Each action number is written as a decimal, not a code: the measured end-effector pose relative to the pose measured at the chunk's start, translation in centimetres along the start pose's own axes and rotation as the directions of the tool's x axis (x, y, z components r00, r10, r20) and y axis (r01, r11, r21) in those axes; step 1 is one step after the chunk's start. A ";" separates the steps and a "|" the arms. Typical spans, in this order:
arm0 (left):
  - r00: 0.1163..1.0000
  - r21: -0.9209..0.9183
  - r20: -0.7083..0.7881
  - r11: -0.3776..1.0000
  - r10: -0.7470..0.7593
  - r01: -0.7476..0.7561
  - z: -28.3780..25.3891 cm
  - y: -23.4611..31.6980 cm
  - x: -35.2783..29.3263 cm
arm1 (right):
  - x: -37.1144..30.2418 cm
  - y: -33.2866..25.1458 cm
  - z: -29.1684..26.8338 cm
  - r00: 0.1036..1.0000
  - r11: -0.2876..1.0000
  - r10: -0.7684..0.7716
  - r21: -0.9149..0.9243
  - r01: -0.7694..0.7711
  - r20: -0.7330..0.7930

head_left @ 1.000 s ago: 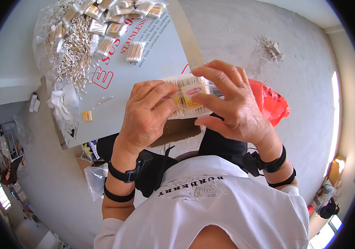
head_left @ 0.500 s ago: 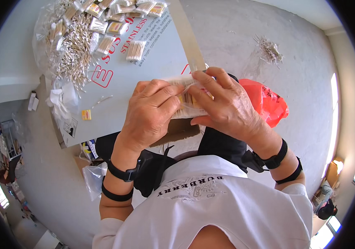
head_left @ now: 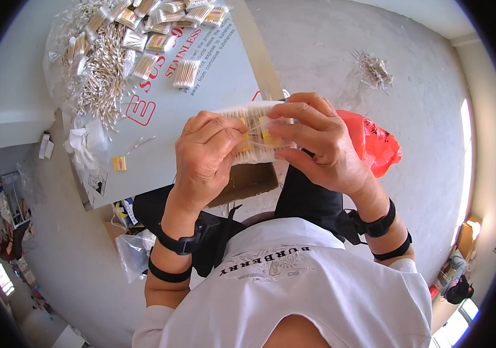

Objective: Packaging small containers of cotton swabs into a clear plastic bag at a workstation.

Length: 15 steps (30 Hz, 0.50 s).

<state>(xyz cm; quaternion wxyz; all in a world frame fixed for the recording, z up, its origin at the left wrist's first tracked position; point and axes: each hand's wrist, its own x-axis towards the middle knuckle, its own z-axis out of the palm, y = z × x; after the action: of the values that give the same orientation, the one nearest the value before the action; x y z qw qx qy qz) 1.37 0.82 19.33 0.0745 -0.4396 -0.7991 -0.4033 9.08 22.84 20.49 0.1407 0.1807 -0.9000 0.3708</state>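
Between my hands, above the near edge of the table, is a clear plastic packet of cotton swabs (head_left: 254,123) with yellow labels showing inside. My left hand (head_left: 206,156) pinches the packet's left end between thumb and curled fingers. At the other end my right hand (head_left: 324,142) grips the packet, fingers over the top and thumb below. My fingers hide both ends. Farther left on the table lie a heap of loose cotton swabs (head_left: 100,87), several small swab packs (head_left: 160,42) and one pack (head_left: 186,73) set apart.
An open cardboard box (head_left: 248,184) stands below my hands. A red plastic bag (head_left: 369,142) is at the right. Crumpled clear bags (head_left: 88,139), a yellow label (head_left: 120,163) and a single swab (head_left: 142,141) lie on the grey table (head_left: 161,130). Scattered sticks (head_left: 373,69) lie on the floor.
My hands have spread slightly apart, with the left wrist a little lower. More of the swab packet and its yellow labels now shows between them.
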 end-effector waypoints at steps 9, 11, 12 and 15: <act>0.995 -0.062 -0.058 0.995 -0.082 0.078 0.1 0.4 -0.1 | 2.1 -2.0 1.7 1.000 0.963 -0.001 -0.269 0.001 -0.002; 0.993 -0.055 -0.092 0.996 -0.068 0.063 0.3 0.3 -0.1 | 2.0 -1.6 2.1 1.000 0.970 -0.016 -0.243 0.016 0.001; 0.993 -0.053 -0.093 0.997 -0.069 0.064 0.4 0.3 -0.2 | 2.0 -1.3 2.3 0.999 0.976 -0.033 -0.216 0.034 0.005; 0.990 -0.038 -0.123 0.997 -0.068 0.063 0.9 0.2 -0.5 | 2.1 -0.5 2.3 0.997 0.988 -0.077 -0.133 0.079 0.020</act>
<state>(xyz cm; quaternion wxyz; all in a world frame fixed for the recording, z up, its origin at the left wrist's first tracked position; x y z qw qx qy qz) 2.02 1.18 18.63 0.1034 -0.3883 -0.8000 -0.4455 7.09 20.39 20.01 0.1601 0.2089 -0.9160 0.3027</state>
